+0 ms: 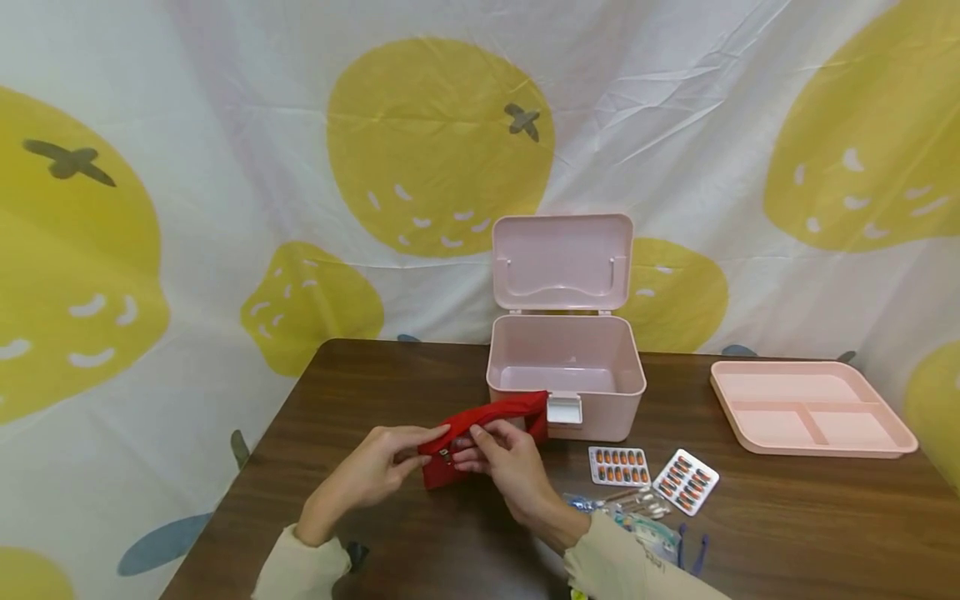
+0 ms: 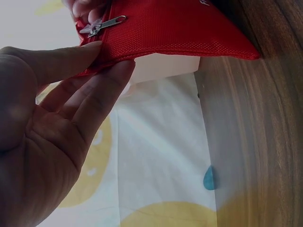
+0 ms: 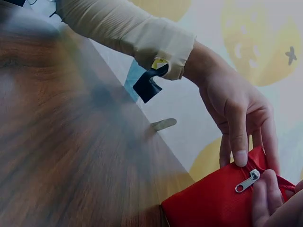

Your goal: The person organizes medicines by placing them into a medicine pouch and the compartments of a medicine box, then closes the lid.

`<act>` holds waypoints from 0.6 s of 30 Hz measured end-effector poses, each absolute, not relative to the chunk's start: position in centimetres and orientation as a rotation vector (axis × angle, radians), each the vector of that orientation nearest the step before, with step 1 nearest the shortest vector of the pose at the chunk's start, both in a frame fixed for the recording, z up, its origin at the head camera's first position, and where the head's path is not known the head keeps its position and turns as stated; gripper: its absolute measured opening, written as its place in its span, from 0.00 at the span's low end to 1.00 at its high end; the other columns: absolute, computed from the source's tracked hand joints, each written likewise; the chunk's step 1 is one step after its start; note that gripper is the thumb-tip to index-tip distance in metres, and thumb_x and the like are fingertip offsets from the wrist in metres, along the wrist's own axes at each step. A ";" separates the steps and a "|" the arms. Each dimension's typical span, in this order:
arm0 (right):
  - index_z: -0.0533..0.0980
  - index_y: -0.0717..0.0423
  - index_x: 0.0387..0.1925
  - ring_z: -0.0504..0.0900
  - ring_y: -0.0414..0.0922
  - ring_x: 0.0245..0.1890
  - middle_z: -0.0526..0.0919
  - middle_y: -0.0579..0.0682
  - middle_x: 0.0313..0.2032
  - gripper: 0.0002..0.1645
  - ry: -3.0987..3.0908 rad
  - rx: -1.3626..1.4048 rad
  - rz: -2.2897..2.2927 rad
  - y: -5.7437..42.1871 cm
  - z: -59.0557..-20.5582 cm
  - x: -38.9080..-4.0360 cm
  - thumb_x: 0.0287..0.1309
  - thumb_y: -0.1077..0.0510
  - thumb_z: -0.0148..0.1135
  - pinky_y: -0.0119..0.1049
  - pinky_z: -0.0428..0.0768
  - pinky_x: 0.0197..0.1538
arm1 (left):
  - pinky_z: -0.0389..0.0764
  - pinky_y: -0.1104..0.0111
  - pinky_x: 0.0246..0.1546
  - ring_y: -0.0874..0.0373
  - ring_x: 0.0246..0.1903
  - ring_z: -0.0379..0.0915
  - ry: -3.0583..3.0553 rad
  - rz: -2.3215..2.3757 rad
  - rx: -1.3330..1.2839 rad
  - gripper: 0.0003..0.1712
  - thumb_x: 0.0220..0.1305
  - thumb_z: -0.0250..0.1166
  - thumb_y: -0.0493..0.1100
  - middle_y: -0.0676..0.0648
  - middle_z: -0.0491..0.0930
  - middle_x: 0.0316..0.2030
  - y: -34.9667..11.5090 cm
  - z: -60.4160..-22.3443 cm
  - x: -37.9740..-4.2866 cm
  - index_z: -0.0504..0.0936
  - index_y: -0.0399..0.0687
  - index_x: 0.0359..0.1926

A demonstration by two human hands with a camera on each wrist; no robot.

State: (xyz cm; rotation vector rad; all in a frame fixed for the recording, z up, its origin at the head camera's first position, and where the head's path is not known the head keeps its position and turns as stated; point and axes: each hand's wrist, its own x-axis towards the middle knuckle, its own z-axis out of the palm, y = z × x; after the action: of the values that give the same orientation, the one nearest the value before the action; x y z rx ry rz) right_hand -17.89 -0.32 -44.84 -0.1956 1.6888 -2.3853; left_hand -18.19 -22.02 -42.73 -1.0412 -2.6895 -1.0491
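A red zippered pouch [image 1: 480, 414] is held up in front of the pink box, its metal zipper pull [image 2: 108, 24] showing near one end. My left hand [image 1: 378, 467] pinches the pouch's end between thumb and fingers, close to the pull. At the pouch's opening, my right hand [image 1: 517, 475] has its fingers curled against the edge beside the zipper. A small translucent bit shows by the right fingers in the left wrist view; what it is cannot be made out. The pouch's inside is hidden.
Behind the pouch stands the pink box [image 1: 615, 417], lid up. A pink divided tray [image 1: 825, 446] lies at right. Two capsule blister packs [image 1: 619, 467], bagged cotton swabs [image 1: 643, 503] and a clear plastic packet [image 1: 652, 533] lie near my right forearm. A patterned curtain [image 1: 442, 300] hangs behind.
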 end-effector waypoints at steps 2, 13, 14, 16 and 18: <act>0.71 0.73 0.49 0.87 0.42 0.33 0.86 0.63 0.41 0.14 1.695 -0.200 -2.371 -0.3 -44.9 -17.9 0.72 0.63 0.53 0.39 0.84 0.47 | 0.83 0.64 0.47 0.52 0.50 0.82 -2.690 -1.065 -1.035 0.29 0.58 0.67 0.26 0.43 0.83 0.52 -22.0 -42.8 -18.1 0.79 0.42 0.62; 0.68 0.73 0.52 0.87 0.41 0.32 0.86 0.60 0.40 0.16 1.653 -0.243 -2.340 -0.1 -44.9 -17.9 0.74 0.61 0.47 0.35 0.83 0.45 | 0.83 0.66 0.47 0.52 0.50 0.81 -2.710 -1.130 -1.017 0.28 0.60 0.66 0.26 0.44 0.83 0.53 -22.1 -42.8 -18.0 0.79 0.43 0.62; 0.68 0.73 0.53 0.88 0.42 0.32 0.86 0.62 0.41 0.17 1.658 -0.253 -2.331 -0.1 -44.9 -17.9 0.75 0.61 0.46 0.37 0.83 0.45 | 0.83 0.66 0.47 0.52 0.51 0.81 -2.712 -1.133 -1.016 0.28 0.60 0.66 0.26 0.44 0.83 0.53 -22.1 -42.8 -18.0 0.79 0.43 0.62; 0.67 0.74 0.54 0.88 0.45 0.33 0.85 0.66 0.44 0.18 1.683 -0.281 -2.305 0.0 -44.8 -18.0 0.76 0.61 0.43 0.38 0.84 0.45 | 0.83 0.65 0.47 0.52 0.51 0.81 -2.714 -1.135 -1.012 0.28 0.60 0.66 0.26 0.44 0.83 0.53 -22.2 -42.8 -18.0 0.79 0.44 0.62; 0.66 0.75 0.55 0.89 0.47 0.34 0.83 0.70 0.46 0.19 1.713 -0.303 -2.277 0.0 -44.6 -18.0 0.77 0.61 0.41 0.40 0.85 0.44 | 0.83 0.64 0.48 0.52 0.51 0.81 -2.717 -1.134 -1.012 0.28 0.60 0.66 0.27 0.45 0.83 0.53 -22.2 -42.7 -18.0 0.79 0.44 0.62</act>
State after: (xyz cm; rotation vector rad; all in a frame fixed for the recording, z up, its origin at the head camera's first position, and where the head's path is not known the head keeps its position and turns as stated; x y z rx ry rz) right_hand -17.98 0.00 -44.62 -0.3034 1.7130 -2.2768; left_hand -18.04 -22.16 -42.73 -1.0119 -2.7169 -1.1344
